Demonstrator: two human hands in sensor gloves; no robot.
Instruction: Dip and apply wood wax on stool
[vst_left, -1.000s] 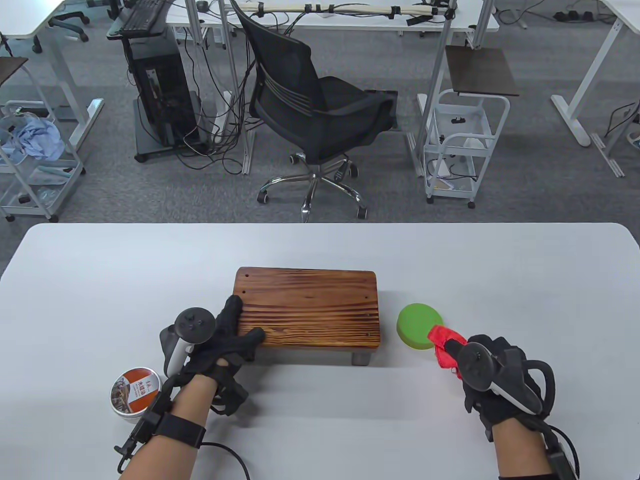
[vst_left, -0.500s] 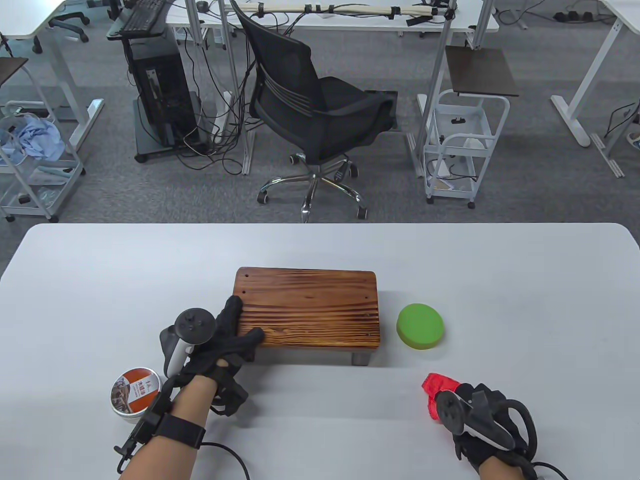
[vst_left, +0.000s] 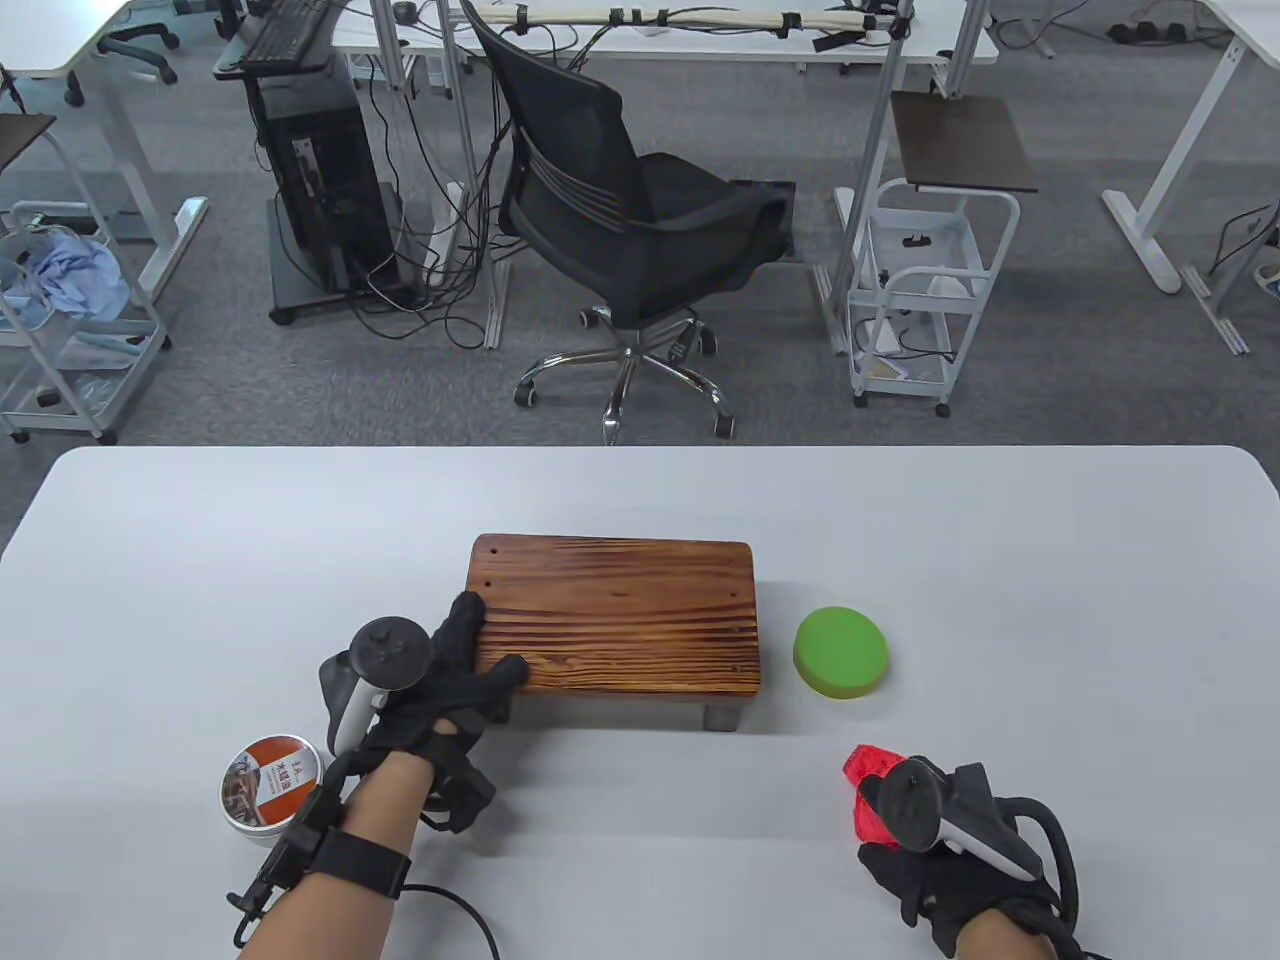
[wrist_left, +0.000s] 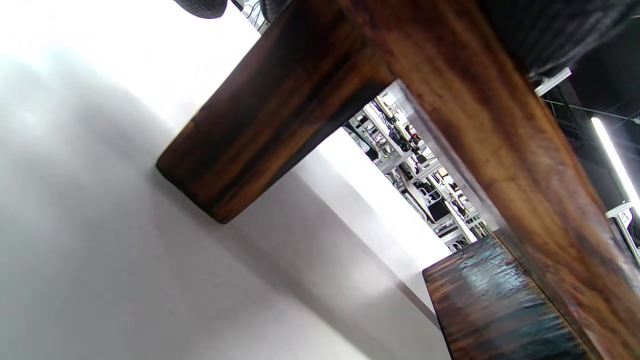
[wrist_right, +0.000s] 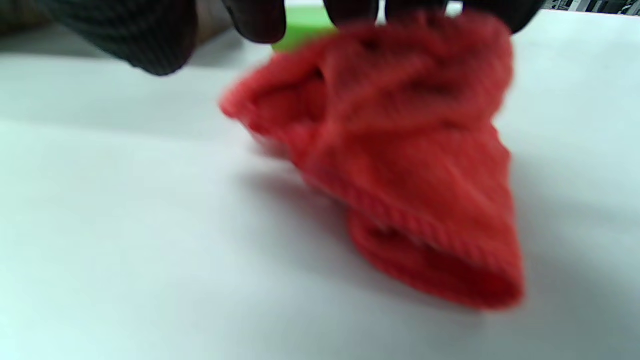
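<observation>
We saw the wooden stool standing in the middle of the white table. The left hand gripped its near left corner, thumb on top. The right hand was near the right edge, holding a red cloth in its fingertips; the cloth touched the table. A green wax tin lay just right of the stool, and its lid lay near the left wrist.

The wax tin carries an orange-brown lid label with white characters, too small to read; no other text is legible.
</observation>
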